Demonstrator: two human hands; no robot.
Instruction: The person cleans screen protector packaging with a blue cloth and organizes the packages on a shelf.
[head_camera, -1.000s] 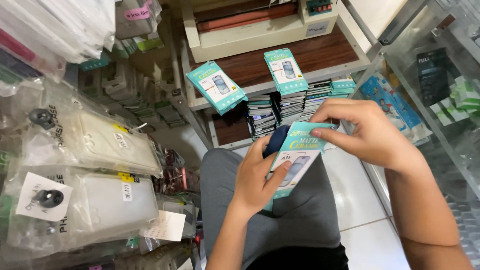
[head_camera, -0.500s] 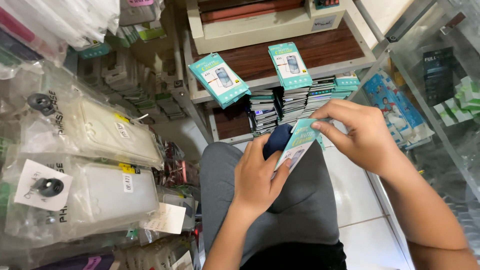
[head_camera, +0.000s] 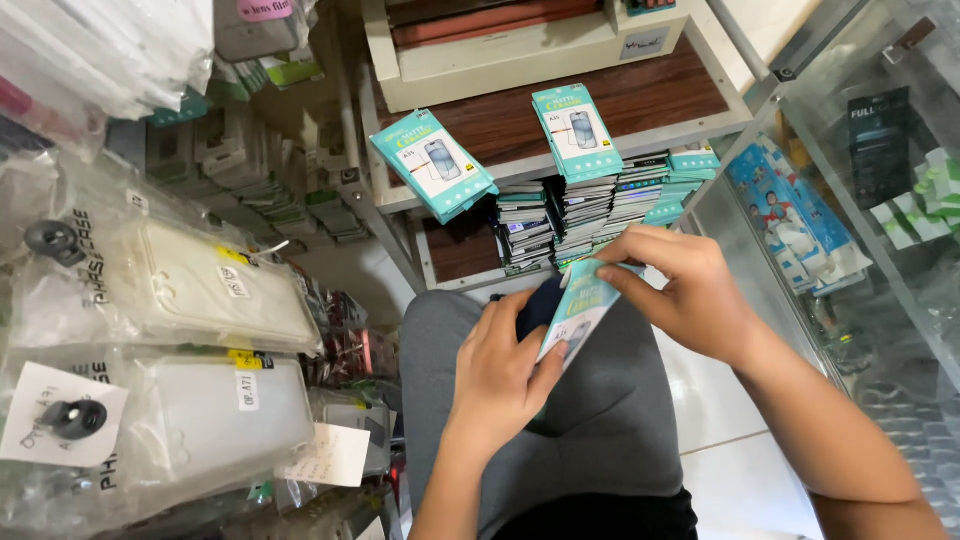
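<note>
Both hands over lap: left hand grips teal packet w/ a dark phone behind; right hand pinches packet's top. Risk: phone could slip to the floor tiles, since grip's split btw two items.

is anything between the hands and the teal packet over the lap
Nothing visible. The left hand grips the teal packet and a dark object together; the right hand pinches the packet's top edge.

Both hands meet over the lap: left hand curled below, right hand pinching from above
</note>
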